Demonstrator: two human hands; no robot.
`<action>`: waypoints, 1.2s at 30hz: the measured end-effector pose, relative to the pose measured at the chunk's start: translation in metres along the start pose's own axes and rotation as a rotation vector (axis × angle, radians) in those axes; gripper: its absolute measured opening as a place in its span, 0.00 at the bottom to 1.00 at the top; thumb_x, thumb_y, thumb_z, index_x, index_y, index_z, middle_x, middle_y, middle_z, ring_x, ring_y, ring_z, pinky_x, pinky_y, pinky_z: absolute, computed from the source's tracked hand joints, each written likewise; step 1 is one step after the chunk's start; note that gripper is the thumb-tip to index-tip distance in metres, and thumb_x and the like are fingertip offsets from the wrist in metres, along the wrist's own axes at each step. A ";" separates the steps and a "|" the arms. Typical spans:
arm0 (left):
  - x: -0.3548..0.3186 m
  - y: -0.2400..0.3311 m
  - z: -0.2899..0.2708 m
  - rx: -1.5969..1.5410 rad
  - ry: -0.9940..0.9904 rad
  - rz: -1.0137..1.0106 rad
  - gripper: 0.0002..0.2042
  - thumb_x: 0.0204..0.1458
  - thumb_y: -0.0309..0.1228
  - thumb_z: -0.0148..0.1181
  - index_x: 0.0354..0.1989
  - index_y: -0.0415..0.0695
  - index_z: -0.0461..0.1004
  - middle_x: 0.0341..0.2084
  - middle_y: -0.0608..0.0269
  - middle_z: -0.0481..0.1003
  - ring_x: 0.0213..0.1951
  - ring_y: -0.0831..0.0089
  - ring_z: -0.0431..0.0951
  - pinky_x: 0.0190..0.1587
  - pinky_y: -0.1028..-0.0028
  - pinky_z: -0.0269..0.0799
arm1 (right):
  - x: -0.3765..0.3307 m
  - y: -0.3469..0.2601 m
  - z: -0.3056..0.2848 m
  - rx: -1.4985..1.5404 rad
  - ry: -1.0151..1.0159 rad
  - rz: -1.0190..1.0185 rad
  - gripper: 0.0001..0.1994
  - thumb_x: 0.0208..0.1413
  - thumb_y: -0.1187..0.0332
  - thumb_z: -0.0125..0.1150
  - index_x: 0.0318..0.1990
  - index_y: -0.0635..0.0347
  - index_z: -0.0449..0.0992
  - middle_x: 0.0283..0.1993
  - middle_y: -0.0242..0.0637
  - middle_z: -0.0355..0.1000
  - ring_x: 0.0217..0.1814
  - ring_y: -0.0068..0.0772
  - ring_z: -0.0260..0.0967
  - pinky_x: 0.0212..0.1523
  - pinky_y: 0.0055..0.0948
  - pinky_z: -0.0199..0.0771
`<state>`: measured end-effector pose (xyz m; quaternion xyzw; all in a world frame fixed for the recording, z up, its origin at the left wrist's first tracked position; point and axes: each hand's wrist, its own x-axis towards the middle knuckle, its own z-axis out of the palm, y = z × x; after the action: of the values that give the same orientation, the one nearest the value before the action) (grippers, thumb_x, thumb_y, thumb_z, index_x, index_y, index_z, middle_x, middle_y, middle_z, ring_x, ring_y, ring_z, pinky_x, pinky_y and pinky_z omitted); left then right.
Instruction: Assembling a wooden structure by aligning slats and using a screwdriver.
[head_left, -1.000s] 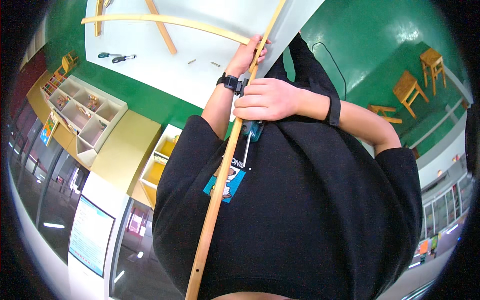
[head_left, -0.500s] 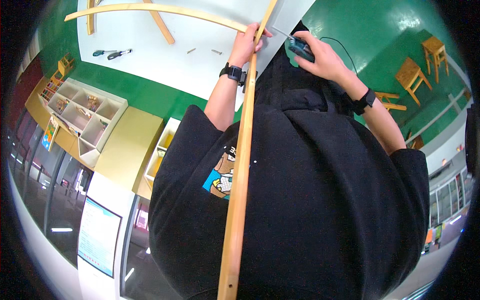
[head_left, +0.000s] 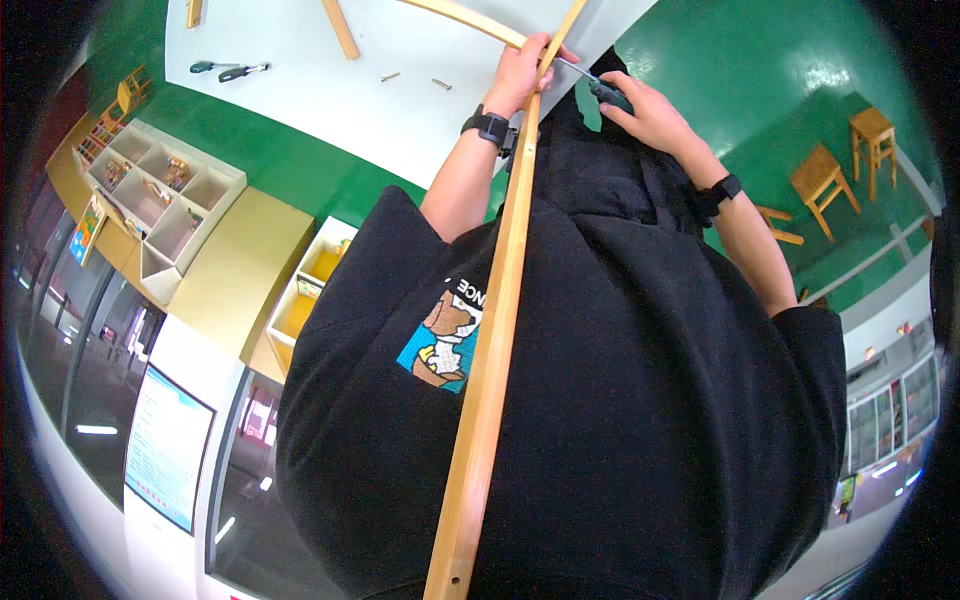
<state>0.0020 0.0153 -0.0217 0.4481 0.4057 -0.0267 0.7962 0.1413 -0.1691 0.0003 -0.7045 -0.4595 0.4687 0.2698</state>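
Your left hand (head_left: 517, 80) pinches the long wooden strip (head_left: 502, 300) where the curved wooden strip (head_left: 460, 14) meets it, fingers bent closely around the joint. The long strip slants down across your chest, and the joint sits over the edge of the white table (head_left: 350, 120). Your right hand (head_left: 650, 113) has its fingers wrapped around the handle of the green-and-black screwdriver (head_left: 606, 93), whose shaft points at the joint from the right. Whether the tip sits in a screw head, you cannot tell from here.

To turn well, line the shaft up straight with the screw, press inward before twisting, and brace the joint firmly against that push. Hold your left fingertips off the tip's path, since a slip would likely land there. The long lower end could swing, so steadying it against your body should help.
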 end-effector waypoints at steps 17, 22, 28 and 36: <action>0.006 0.001 0.010 -0.029 0.012 -0.071 0.25 0.62 0.41 0.32 0.43 0.33 0.74 0.34 0.48 0.80 0.13 0.82 0.60 0.18 0.82 0.57 | -0.008 -0.002 0.006 0.064 0.012 0.046 0.21 0.57 0.58 0.57 0.54 0.57 0.64 0.50 0.49 0.71 0.53 0.53 0.69 0.53 0.42 0.69; 0.009 0.003 0.012 -0.059 0.034 -0.055 0.25 0.61 0.40 0.34 0.37 0.32 0.77 0.25 0.50 0.79 0.11 0.80 0.60 0.14 0.82 0.57 | -0.006 0.001 0.010 0.075 0.050 0.049 0.21 0.57 0.59 0.58 0.54 0.57 0.65 0.49 0.48 0.71 0.52 0.52 0.69 0.52 0.42 0.69; 0.015 -0.004 0.008 -0.149 0.036 -0.123 0.31 0.62 0.46 0.29 0.37 0.34 0.79 0.14 0.64 0.68 0.12 0.79 0.61 0.15 0.81 0.58 | -0.004 0.000 0.015 0.066 0.088 0.005 0.21 0.56 0.59 0.59 0.54 0.56 0.66 0.46 0.48 0.72 0.49 0.52 0.71 0.48 0.42 0.71; 0.015 -0.010 0.003 -0.191 0.003 -0.182 0.37 0.61 0.55 0.23 0.43 0.36 0.77 0.16 0.66 0.68 0.15 0.78 0.60 0.17 0.80 0.55 | -0.008 0.009 0.015 0.042 0.137 0.018 0.21 0.55 0.58 0.60 0.53 0.58 0.66 0.43 0.49 0.73 0.47 0.53 0.72 0.46 0.43 0.72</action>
<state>0.0100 0.0120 -0.0385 0.3317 0.4464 -0.0597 0.8289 0.1299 -0.1806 -0.0103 -0.7333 -0.4236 0.4313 0.3113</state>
